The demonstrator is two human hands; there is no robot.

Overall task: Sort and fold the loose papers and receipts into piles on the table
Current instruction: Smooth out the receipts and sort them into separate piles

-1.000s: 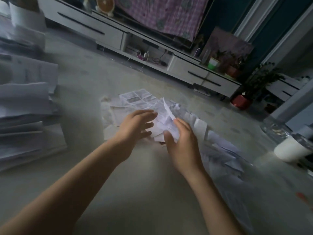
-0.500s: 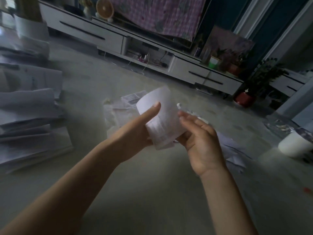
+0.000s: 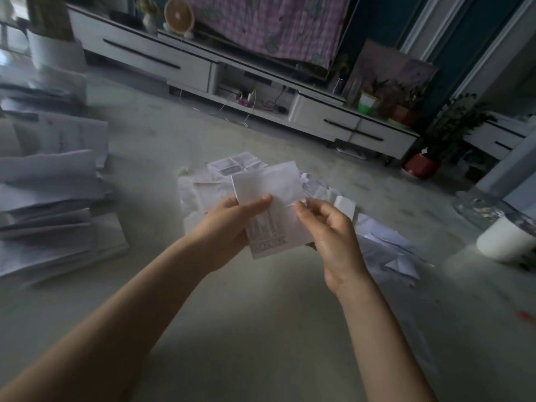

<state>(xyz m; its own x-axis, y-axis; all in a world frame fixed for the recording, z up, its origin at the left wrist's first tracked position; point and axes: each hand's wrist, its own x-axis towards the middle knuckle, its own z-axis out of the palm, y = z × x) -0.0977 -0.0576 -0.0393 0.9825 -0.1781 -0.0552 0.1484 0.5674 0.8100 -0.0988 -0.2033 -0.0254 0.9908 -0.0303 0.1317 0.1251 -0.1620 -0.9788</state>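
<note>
A pale table carries a tall stack of folded papers at the left and a loose heap of papers farther ahead. Above the heap, the left hand and right hand each pinch a side edge of a receipt. It was curled half a second ago and is now held flatter.

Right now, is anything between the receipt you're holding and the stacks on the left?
Nothing visible. The left hand and right hand hold the receipt up; only bare table lies between it and the stacks.
</note>
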